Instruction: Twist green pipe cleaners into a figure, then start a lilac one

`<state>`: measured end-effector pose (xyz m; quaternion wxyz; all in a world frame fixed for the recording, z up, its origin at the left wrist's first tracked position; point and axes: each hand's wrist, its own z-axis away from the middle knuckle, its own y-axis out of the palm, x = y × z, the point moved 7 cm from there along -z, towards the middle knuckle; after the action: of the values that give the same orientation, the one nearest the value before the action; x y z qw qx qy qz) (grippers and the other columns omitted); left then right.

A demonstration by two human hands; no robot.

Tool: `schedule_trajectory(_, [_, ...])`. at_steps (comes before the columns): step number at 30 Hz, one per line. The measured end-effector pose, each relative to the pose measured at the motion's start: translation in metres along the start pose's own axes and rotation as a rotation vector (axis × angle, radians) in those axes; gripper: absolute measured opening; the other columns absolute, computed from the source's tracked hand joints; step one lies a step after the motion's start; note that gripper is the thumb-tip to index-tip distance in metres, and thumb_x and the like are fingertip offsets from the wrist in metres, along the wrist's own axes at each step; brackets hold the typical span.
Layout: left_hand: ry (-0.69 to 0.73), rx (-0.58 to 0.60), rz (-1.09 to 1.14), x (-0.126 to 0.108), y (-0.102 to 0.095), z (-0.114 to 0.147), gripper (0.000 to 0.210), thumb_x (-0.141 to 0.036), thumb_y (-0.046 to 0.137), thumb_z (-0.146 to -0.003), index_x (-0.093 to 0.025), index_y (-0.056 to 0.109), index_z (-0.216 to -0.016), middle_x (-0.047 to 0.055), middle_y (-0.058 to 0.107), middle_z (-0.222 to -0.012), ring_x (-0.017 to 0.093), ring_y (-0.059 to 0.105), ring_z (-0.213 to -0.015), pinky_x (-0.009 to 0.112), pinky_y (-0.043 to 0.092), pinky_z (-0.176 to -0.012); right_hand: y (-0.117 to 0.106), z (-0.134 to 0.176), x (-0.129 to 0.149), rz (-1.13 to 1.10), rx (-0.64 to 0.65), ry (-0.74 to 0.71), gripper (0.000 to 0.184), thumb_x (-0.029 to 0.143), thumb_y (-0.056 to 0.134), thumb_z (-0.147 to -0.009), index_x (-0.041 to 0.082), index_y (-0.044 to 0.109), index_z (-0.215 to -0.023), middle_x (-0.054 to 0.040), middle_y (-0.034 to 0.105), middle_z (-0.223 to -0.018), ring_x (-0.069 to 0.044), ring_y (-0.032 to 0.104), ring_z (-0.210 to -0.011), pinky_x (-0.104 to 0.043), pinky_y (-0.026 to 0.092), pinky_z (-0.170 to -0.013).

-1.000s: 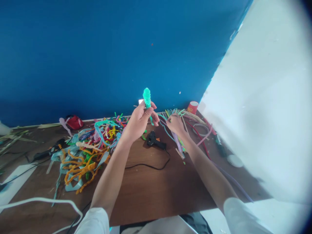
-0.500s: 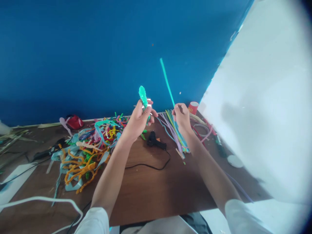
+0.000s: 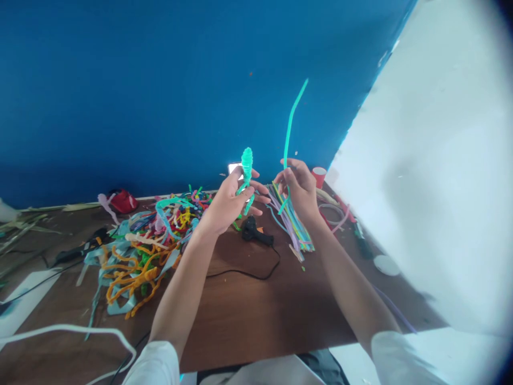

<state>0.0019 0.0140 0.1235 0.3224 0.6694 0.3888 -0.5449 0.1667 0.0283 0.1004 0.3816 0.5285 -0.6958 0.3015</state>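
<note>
My left hand (image 3: 232, 200) pinches a coiled teal pipe-cleaner piece (image 3: 247, 162) between thumb and fingers; its thick wound top points up and a thin tail hangs below the thumb. The other fingers are spread out behind it. To the right, my right hand (image 3: 298, 187) grips a single long teal pipe cleaner (image 3: 287, 131) near its lower end. That stem rises above the hand and bends to the right at its tip, while a short end sticks out below the fingers. The two teal pieces are apart.
A bundle of straight pipe cleaners (image 3: 294, 230) lies beneath my right hand. Between my forearms is a black glue gun (image 3: 256, 232) with its cord. A tangled heap of coloured pipe cleaners (image 3: 148, 251) spreads at left. A red tape roll (image 3: 319, 177) stands by the blue wall (image 3: 160, 96).
The coiled piece has moved slightly right and turned upright. My right hand has turned its fingers inward, and the long stem now leans right instead of left, with its lower end showing.
</note>
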Motion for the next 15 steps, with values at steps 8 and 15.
schedule_trajectory(8, [0.004, 0.153, -0.081, 0.006, 0.017, 0.002, 0.020, -0.029, 0.053, -0.094, -0.019, 0.050, -0.111, 0.004, 0.067, -0.082, 0.014, 0.066, -0.076, 0.025, 0.053, -0.069, -0.010, -0.001, 0.010, -0.101, -0.086, -0.046, 0.029, 0.046, 0.059, -0.091, 0.027, 0.055, -0.113, 0.0003, 0.056, -0.079, -0.011, 0.049, -0.059, -0.028, 0.044, -0.057])
schedule_trajectory(15, [0.011, 0.122, -0.087, 0.005, 0.013, 0.001, 0.031, -0.046, 0.043, -0.099, -0.017, 0.054, -0.098, -0.004, 0.049, -0.064, 0.007, 0.048, -0.051, 0.022, 0.044, -0.056, -0.019, -0.002, 0.011, -0.216, -0.177, -0.068, 0.026, 0.050, 0.055, -0.094, 0.027, 0.060, -0.106, 0.0059, 0.042, -0.062, -0.007, 0.033, -0.044, -0.022, 0.027, -0.040])
